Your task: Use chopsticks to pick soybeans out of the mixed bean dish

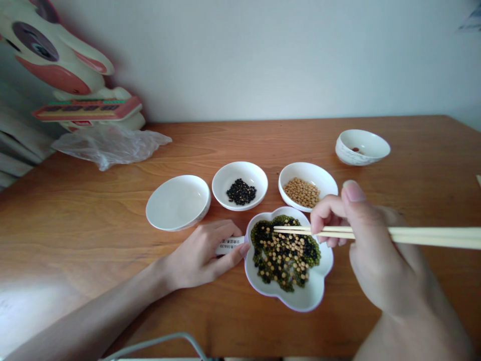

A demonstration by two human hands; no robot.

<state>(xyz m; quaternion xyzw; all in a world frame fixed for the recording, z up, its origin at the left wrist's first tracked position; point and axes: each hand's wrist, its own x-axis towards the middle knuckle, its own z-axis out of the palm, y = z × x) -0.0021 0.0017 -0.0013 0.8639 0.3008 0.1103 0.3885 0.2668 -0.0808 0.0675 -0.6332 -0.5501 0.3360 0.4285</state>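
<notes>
Left of the right hand (379, 260), gripping pale wooden chopsticks (436, 236), tricolour beans (287, 250) dot a white flower-shaped dish (304, 298) the left hand (208, 253) holds.

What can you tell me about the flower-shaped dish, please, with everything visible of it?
The flower-shaped dish is white inside, with a pale purple rim and rounded lobes; it looks like smooth plastic. It rests upright on the wooden table. Mixed green, black and tan beans cover much of its floor, leaving the nearest lobe mostly bare. The left hand has its thumb at the left rim. Chopsticks reach over it; whether their tips touch the beans is unclear.
</notes>
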